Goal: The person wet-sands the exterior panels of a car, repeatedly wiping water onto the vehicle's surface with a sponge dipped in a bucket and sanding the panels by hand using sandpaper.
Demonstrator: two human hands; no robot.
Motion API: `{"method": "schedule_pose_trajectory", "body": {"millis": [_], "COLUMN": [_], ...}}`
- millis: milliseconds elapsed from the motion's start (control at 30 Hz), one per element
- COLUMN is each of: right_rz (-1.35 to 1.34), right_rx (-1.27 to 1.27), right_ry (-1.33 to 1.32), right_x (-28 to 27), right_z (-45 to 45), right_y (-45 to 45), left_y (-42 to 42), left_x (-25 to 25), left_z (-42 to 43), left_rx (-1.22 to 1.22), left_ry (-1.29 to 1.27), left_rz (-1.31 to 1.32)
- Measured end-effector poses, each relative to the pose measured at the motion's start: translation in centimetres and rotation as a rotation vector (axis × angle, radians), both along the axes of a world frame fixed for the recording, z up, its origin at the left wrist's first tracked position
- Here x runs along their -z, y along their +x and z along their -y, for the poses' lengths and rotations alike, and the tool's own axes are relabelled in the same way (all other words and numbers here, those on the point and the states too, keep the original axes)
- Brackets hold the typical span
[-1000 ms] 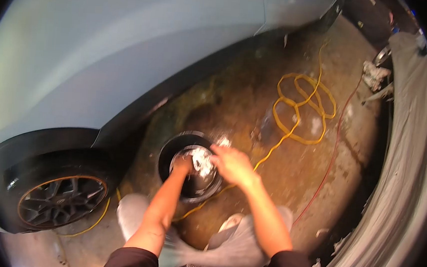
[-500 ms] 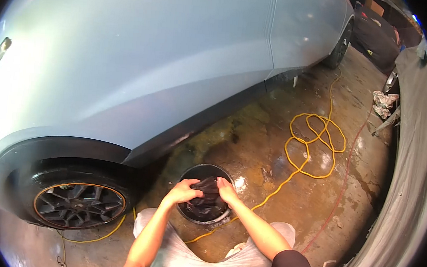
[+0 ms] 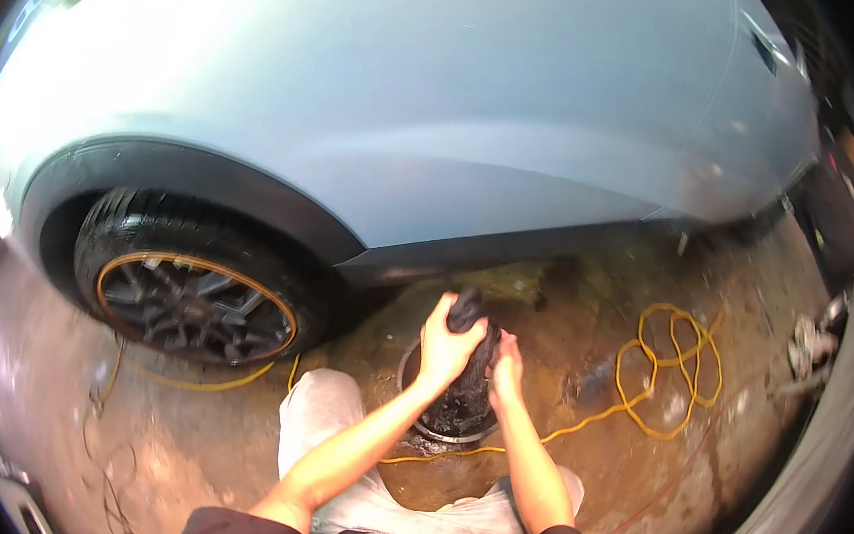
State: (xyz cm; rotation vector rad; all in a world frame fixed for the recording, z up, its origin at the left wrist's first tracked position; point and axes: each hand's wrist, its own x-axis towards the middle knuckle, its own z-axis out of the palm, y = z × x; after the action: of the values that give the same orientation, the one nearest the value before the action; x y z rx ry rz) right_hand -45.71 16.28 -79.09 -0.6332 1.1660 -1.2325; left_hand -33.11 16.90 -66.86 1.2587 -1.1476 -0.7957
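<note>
A dark wet cloth (image 3: 477, 359) is bunched up between my two hands, above a round black bucket (image 3: 456, 438) that stands on the floor between my knees. My left hand (image 3: 448, 341) is wrapped round the upper part of the cloth, with a dark end sticking out above the thumb. On the cloth's right side, my right hand (image 3: 507, 365) grips it, its fingers partly hidden behind the cloth. The hands hide much of the bucket's far rim, and dark wet contents show inside it.
A grey-blue car (image 3: 520, 104) fills the upper view, its wheel (image 3: 198, 307) at the left. A yellow hose or cord (image 3: 627, 403) runs past the bucket and coils at the right. A thin red line and a grey draped sheet lie farther right.
Both hands have come up out of the bucket with the dark cloth and closed round it. The view has swung left, so more of the car and wheel shows.
</note>
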Motion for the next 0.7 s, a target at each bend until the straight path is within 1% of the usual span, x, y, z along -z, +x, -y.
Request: {"method": "schedule_pose_trajectory", "body": {"millis": [33, 67, 100, 133, 167, 200, 233, 267, 300, 333, 367, 400, 433, 467, 533, 567, 600, 633, 667, 700], "right_rz": [-0.126, -0.169, -0.206, -0.243, -0.278, -0.325, -0.332, -0.338, -0.346, -0.368, -0.376, -0.407, -0.438, -0.438, -0.439, -0.436, -0.440, -0.436, -0.429, -0.432], "right_rx": [-0.020, -0.089, -0.126, -0.163, -0.193, -0.221, -0.236, -0.299, -0.360, -0.401, -0.410, -0.436, -0.460, -0.490, -0.488, -0.486, -0.486, -0.490, -0.492, -0.492], "right_ry": [0.070, 0.066, 0.104, 0.151, 0.200, 0.166, 0.175, 0.153, 0.129, 0.135, 0.133, 0.148, 0.164, 0.190, 0.204, 0.214, 0.218, 0.240, 0.263, 0.264], "right_x": [-1.4, -0.2, -0.2, -0.5, -0.7, -0.5, 0.0, 0.5, 0.7, 0.5, 0.8, 1.2, 1.8, 2.3, 3.2, 3.5, 3.9, 4.2, 4.5, 4.5], "right_z": [-0.1, 0.2, 0.2, 0.3, 0.3, 0.2, 0.2, 0.3, 0.2, -0.1, -0.2, -0.3, -0.3, -0.3, -0.2, -0.2, -0.2, -0.1, 0.0, 0.1], "right_y": [-0.3, -1.0, -1.2, -1.1, -1.0, -0.9, -0.9, -0.8, -0.7, -0.5, -0.5, -0.5, -0.7, -1.1, -1.3, -1.3, -1.3, -1.2, -1.0, -0.8], "left_y": [1.4, 3.1, 5.3, 7.7, 10.1, 12.6, 15.9, 18.2, 21.1, 24.5, 25.1, 27.7, 28.9, 34.7, 35.9, 30.4, 29.3, 27.1, 25.1, 23.0], "left_x": [-2.8, -6.6, -10.6, -14.0, -18.4, -22.5, -24.6, -27.5, -29.6, -31.3, -33.2, -33.5, -33.9, -33.6, -31.5, -30.0, -28.2, -26.3, -23.9, -21.1], "left_z": [0.7, 1.0, 1.4, 2.2, 2.1, 1.4, 2.3, 1.8, 1.6, 2.0, 1.5, 2.0, 2.2, 4.3, 4.8, 3.1, 3.8, 4.3, 5.7, 6.6], "left_rx": [-0.046, -0.101, -0.148, -0.249, -0.346, -0.459, -0.569, -0.617, -0.674, -0.854, -0.714, -0.862, -0.990, -0.799, -0.947, -1.282, -1.069, -0.953, -0.840, -0.694], "left_ry": [-0.089, -0.204, -0.314, -0.494, -0.637, -0.776, -0.838, -0.895, -0.914, -0.925, -1.047, -1.046, -1.032, -1.071, -1.002, -0.865, -1.078, -1.069, -1.172, -1.133], "left_rz": [-0.004, 0.045, 0.099, 0.156, 0.235, 0.384, 0.440, 0.467, 0.549, 0.679, 0.693, 0.822, 0.864, 0.655, 0.745, 1.043, 1.095, 1.128, 1.179, 1.238]}}
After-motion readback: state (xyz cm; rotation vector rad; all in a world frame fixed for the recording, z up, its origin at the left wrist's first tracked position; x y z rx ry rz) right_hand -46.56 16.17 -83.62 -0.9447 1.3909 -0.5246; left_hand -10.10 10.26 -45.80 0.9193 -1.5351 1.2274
